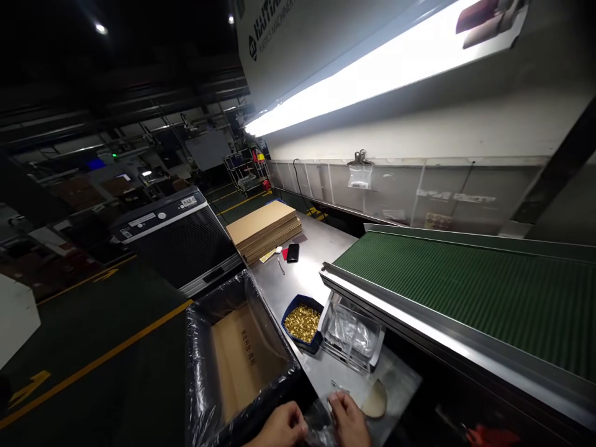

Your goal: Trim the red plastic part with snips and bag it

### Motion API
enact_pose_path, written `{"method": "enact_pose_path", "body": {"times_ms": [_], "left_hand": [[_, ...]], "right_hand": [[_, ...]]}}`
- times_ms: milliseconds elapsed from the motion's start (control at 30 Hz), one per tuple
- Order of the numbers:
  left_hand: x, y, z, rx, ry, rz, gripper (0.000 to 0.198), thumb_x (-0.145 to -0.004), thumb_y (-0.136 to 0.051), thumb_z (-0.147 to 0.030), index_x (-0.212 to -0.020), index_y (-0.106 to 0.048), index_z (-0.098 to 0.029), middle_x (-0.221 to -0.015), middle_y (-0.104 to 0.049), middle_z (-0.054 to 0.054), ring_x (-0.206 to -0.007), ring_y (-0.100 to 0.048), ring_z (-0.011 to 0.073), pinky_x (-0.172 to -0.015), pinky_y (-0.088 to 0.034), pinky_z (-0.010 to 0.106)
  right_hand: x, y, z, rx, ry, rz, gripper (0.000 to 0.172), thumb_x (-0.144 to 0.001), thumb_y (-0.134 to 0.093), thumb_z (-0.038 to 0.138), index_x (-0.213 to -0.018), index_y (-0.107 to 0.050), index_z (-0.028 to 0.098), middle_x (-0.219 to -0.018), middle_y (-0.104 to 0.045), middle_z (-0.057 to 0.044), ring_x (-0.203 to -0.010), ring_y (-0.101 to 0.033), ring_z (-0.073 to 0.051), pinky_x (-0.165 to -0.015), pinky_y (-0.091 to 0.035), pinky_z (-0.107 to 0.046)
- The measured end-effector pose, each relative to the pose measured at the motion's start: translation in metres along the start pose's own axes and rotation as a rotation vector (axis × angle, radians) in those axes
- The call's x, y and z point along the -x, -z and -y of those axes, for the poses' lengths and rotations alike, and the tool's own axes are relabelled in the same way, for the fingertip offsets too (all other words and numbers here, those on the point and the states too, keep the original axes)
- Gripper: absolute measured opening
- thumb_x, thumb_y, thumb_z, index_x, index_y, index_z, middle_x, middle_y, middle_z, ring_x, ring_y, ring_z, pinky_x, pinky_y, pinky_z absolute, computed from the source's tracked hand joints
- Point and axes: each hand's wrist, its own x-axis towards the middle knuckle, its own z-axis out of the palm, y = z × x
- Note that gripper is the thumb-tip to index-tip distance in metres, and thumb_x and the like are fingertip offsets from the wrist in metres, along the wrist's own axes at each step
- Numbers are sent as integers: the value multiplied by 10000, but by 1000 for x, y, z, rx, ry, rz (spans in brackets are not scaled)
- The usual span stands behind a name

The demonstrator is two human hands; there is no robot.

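Note:
At the bottom of the head view, my left hand (282, 426) is closed, fingers curled on the edge of a clear plastic bag (320, 422). My right hand (347, 419) pinches the same bag from the other side, so the film spans the gap between them. Just beyond, a blue bin (306, 323) full of small gold-coloured metal parts stands on the metal table (274, 282). Beside it sits an open holder (351, 335) with clear plastic bags in it. A round beige piece (375, 399) lies close to my right hand.
A crate lined with black plastic (195, 347), cardboard at its bottom, stands left of the table. The green ribbed conveyor (447, 279) rises along the right. Stacked cardboard sheets (263, 226) and a black phone-like object (293, 252) lie at the far end. A lamp (372, 68) hangs above.

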Motion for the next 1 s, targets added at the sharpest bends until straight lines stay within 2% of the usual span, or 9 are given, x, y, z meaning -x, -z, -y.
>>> {"method": "enact_pose_path", "body": {"times_ms": [67, 133, 233, 333, 467, 600, 767, 867, 1000], "left_hand": [[8, -1, -3, -23, -20, -28, 494, -556, -831, -438, -893, -591, -168, -771, -650, 24, -738, -567, 216, -712, -408, 331], [14, -3, -7, -7, -49, -43, 427, -618, -790, -391, -951, -634, -173, -863, -682, 38, -815, -590, 234, -755, -414, 334], [17, -4, -10, 83, -35, -46, 289, -721, -703, -447, -672, -641, -169, -710, -653, 32, -735, -587, 224, -730, -425, 337], [19, -4, -6, 242, 73, -96, 472, -720, -698, -550, -481, -554, -169, -512, -539, 25, -579, -532, 197, -683, -443, 356], [29, -8, 7, 580, 245, -167, 319, -766, -691, -464, -692, -659, -155, -660, -665, 53, -650, -636, 212, -729, -526, 357], [44, -13, 15, 829, 341, -191, 254, -793, -715, -404, -778, -653, -159, -698, -700, 48, -662, -676, 198, -741, -566, 342], [58, -5, 19, 934, 381, -91, 461, -793, -741, -527, -842, -714, -70, -811, -746, 140, -708, -704, 231, -726, -570, 344], [65, 2, 26, 945, 383, -51, 510, -758, -780, -531, -877, -731, -37, -846, -752, 152, -702, -695, 205, -706, -550, 299], [73, 6, 32, 959, 420, -57, 469, -731, -818, -490, -867, -726, -51, -813, -745, 122, -678, -679, 180, -698, -534, 277]], "right_hand": [[9, -13, 10, 142, 104, 73, 535, -740, -516, 687, -762, -564, 155, -668, -568, -32, -654, -522, -142, -643, -425, -263], [21, -26, 20, 298, 197, 206, 372, -803, -525, 520, -813, -626, 162, -751, -627, -38, -731, -565, -150, -702, -427, -259], [34, -36, 34, 525, 310, 340, 160, -797, -555, 307, -821, -663, 192, -835, -644, -30, -785, -574, -154, -746, -397, -268], [42, -27, 39, 707, 347, 248, 204, -849, -466, 201, -911, -660, 193, -997, -609, -88, -926, -546, -219, -824, -364, -331], [50, -5, 22, 805, 298, 153, 311, -787, -413, 43, -981, -632, 152, -1102, -566, -150, -1058, -494, -278, -882, -341, -373], [54, -1, 3, 702, 131, 196, 78, -798, -570, 227, -814, -528, 163, -795, -582, -60, -756, -515, -182, -722, -357, -303], [40, -14, 15, 427, -53, 310, 394, -866, -455, 561, -859, -465, 167, -652, -507, -9, -536, -431, -109, -534, -339, -245], [36, -10, 30, 337, -32, 513, 445, -824, -532, 594, -904, -518, 157, -705, -558, -15, -562, -439, -94, -536, -343, -231], [46, 3, 39, 385, 36, 712, 318, -851, -591, 460, -804, -523, 154, -747, -557, -1, -688, -476, -85, -640, -377, -204]]}}
